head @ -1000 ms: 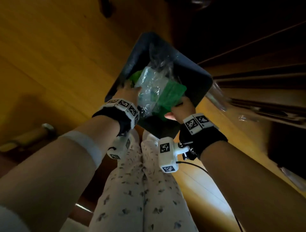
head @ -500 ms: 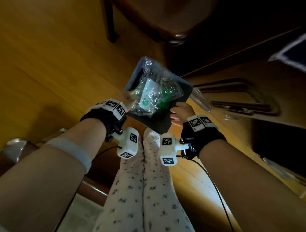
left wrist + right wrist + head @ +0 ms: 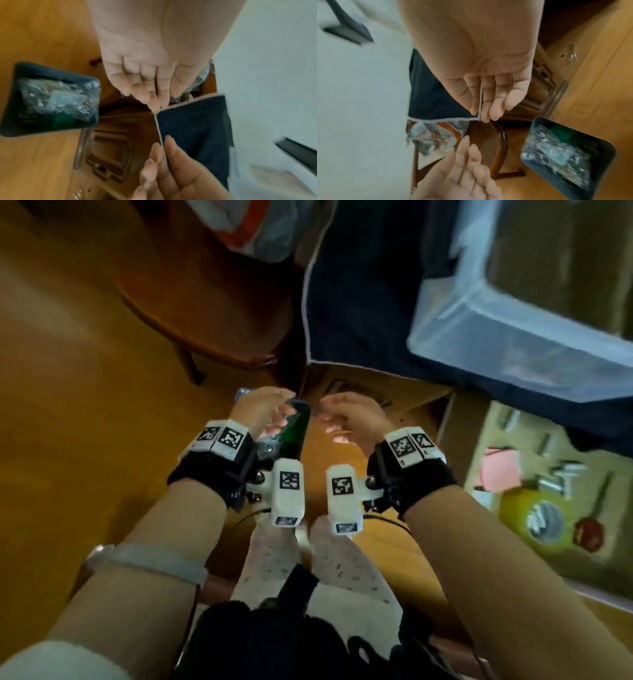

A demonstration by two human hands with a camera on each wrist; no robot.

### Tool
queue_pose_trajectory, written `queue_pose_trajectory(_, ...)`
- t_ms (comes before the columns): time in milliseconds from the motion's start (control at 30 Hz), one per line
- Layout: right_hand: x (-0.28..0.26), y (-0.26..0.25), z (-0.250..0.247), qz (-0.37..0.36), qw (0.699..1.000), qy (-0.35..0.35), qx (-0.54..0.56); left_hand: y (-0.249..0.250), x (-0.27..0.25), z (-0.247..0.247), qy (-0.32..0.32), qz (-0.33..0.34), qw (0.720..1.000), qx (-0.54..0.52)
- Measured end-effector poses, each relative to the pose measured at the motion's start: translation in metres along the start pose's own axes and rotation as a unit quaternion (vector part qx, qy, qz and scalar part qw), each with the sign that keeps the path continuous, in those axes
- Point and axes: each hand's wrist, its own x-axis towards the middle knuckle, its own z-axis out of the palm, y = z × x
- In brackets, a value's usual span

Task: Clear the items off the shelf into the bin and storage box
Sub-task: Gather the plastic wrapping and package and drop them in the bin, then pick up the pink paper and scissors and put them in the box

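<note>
The dark bin stands on the wooden floor and is mostly hidden behind my left hand. Crumpled clear plastic and green pieces lie inside the bin, which also shows in the right wrist view. My right hand hovers beside the left, above and to the right of the bin. Both hands have straight, relaxed fingers and hold nothing. A clear storage box sits at the upper right. On the shelf lie a yellow tape roll, a pink pad and small batteries.
A dark blue cloth with a pale hem hangs beyond my hands. A wooden chair stands at the upper left with a printed bag on it. A red item lies beside the tape. My legs are below.
Both hands have let go of the clear plastic, left it in the bin and risen. My view has lifted to the shelf and storage box.
</note>
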Motion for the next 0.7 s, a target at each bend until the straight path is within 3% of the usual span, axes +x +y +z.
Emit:
queue_pose_trajectory(133, -0.041, 0.008, -0.062, -0.066, 0.996, 0.046, 0.026, 0.014, -0.029, 0.080, -0.037, 0.072, 0.991, 0.102)
queue_pose_trajectory(267, -0.068, 0.035, -0.140, -0.073, 0.993, 0.071, 0.055, 0.003, -0.042, 0.168, -0.106, 0.099, 0.972, 0.185)
queue_pose_trajectory(433, -0.084, 0.086, -0.262, -0.048, 0.985, 0.099, 0.135, -0.025, -0.040, 0.295, -0.139, 0.087, 0.962, 0.218)
queue_pose_trajectory(533, -0.091, 0.121, -0.333, -0.026, 0.977, 0.158, 0.138, -0.051, -0.034, 0.360, -0.154, 0.051, 0.963, 0.216)
queue_pose_trajectory(700, -0.096, 0.172, -0.421, 0.038, 0.965, 0.206, 0.159, -0.089, -0.014, 0.414, -0.094, -0.012, 0.972, 0.214)
